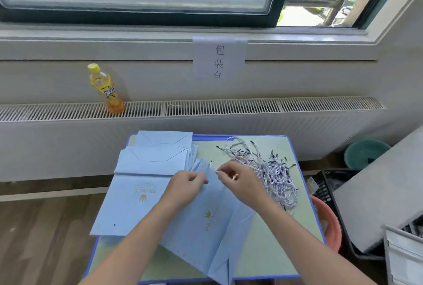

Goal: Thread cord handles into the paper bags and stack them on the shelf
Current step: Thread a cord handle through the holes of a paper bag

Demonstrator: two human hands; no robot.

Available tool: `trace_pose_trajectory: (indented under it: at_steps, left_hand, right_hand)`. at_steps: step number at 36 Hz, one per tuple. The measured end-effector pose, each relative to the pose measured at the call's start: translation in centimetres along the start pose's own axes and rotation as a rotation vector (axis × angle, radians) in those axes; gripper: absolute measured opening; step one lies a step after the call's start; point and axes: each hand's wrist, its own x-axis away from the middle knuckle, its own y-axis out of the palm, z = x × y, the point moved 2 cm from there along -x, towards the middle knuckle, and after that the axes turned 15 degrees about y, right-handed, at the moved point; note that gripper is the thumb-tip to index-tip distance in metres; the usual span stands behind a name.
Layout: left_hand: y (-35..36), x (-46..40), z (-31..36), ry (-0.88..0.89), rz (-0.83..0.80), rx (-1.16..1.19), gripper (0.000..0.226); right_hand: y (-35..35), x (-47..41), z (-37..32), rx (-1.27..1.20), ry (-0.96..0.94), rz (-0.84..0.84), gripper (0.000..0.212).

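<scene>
A light blue paper bag [206, 223] with a gold crown logo lies partly opened on the small table [270, 259]. My left hand [186, 185] grips its top edge. My right hand [238, 177] pinches the tip of a white twisted cord [211, 167] at that edge. Flat blue bags [146, 165] lie stacked at the left and back of the table, one hanging over the left edge. A heap of loose cords [272, 168] with black tips lies at the right.
A yellow drink bottle [106, 89] stands on the radiator grille [229, 106] under the window. A paper sign [219, 58] hangs from the sill. Right of the table are a pink basin [332, 227], a black crate [325, 184], a teal basin [366, 153] and a grey shelf [384, 193].
</scene>
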Motion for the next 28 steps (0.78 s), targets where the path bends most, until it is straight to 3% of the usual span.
trace_pose_trajectory:
  at_steps: [4, 11, 16, 21, 25, 28]
  left_hand:
    - [0.0, 0.1, 0.3, -0.021, 0.033, 0.099, 0.037]
    - [0.0, 0.5, 0.1, 0.053, 0.048, 0.104, 0.019]
    - [0.2, 1.0, 0.6, 0.122, 0.028, 0.042, 0.032]
    - [0.2, 1.3, 1.0, 0.187, 0.020, -0.029, 0.038]
    - [0.1, 1.4, 1.3, 0.221, 0.018, -0.086, 0.049]
    - [0.1, 1.5, 1.4, 0.257, 0.023, -0.072, 0.035]
  right_hand:
    - [2.1, 2.1, 0.1, 0.028, -0.025, -0.040, 0.011]
    - [2.8, 3.2, 0.8, 0.152, 0.019, -0.091, 0.011]
    - [2.3, 1.9, -0.2, -0.111, 0.224, 0.041, 0.016]
    - [2.8, 1.3, -2.3, -0.273, 0.243, 0.079, 0.009]
    - [3.2, 1.4, -3.1, -0.418, 0.282, 0.009, 0.007]
    - [3.1, 1.5, -3.2, -0.447, 0.265, 0.014, 0.010]
